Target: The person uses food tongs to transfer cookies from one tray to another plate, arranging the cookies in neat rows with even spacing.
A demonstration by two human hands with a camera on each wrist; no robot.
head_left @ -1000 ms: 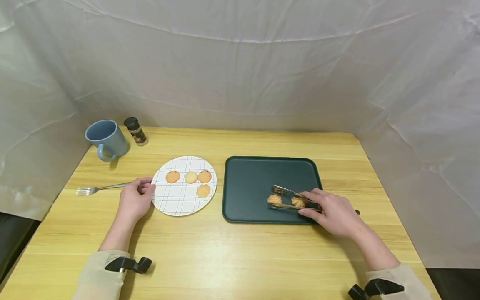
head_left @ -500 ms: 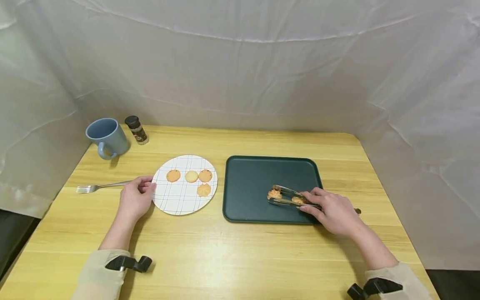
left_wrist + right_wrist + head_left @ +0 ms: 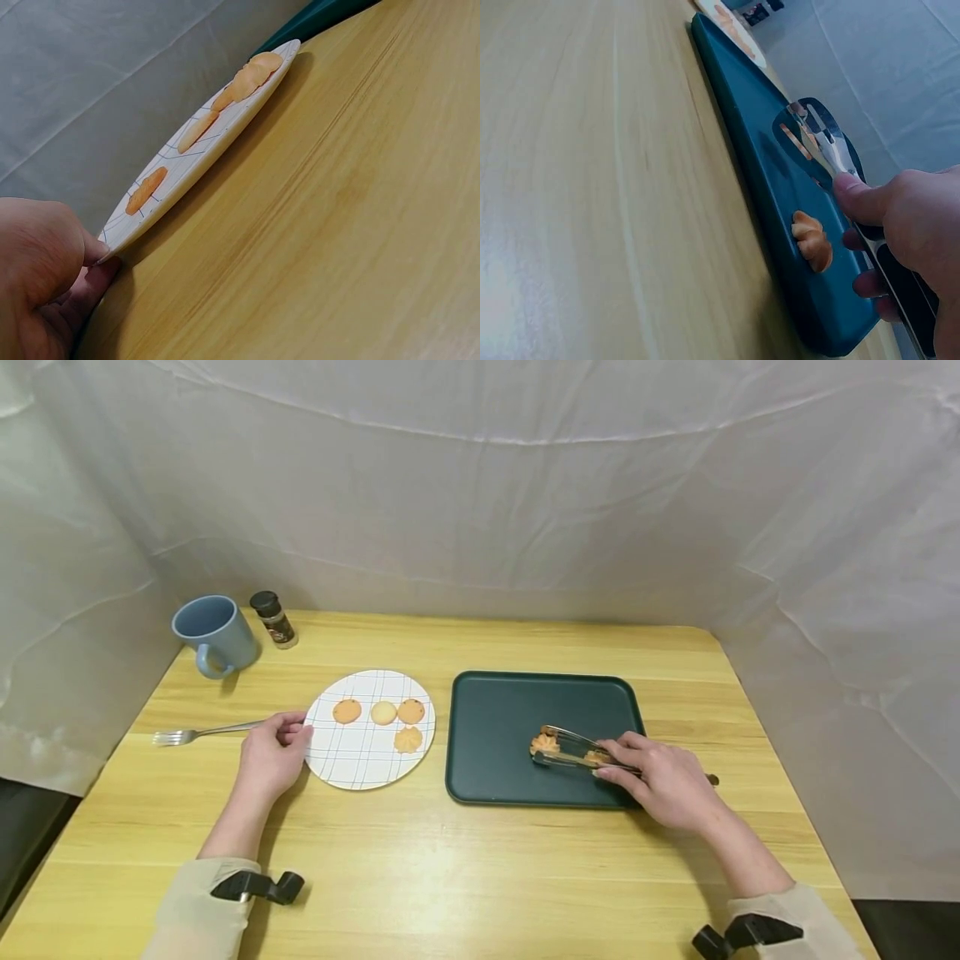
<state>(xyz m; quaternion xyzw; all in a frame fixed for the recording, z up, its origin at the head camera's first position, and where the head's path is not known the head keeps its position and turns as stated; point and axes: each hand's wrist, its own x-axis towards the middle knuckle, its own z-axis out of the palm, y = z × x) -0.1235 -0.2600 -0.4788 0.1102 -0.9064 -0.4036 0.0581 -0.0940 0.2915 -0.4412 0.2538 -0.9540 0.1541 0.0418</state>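
In the head view, my left hand [image 3: 274, 755] pinches the left rim of a round white plate [image 3: 341, 758] with a blue check pattern. Several cookies, among them a round pale one [image 3: 383, 713] and a flower-shaped one [image 3: 408, 740], lie on that plate. My right hand [image 3: 670, 782] grips metal tongs [image 3: 564, 761] over a dark green tray [image 3: 495, 743]. Between the tongs' tips sits a ridged cookie [image 3: 544, 744]. Another ridged cookie [image 3: 812, 241] lies on the tray below the tongs, partly covered by them in the head view.
A fork [image 3: 197, 736] lies left of the plate, its handle end behind my left hand. At the back left stand a blue mug [image 3: 228, 642] and a black-capped spice jar [image 3: 275, 625]. Pale cloth [image 3: 480, 527] hangs behind the wooden table [image 3: 420, 877].
The tongs' tips have come together on the ridged cookie, and tongs and cookie have shifted slightly left and up in the view. My left hand stays at the plate rim.
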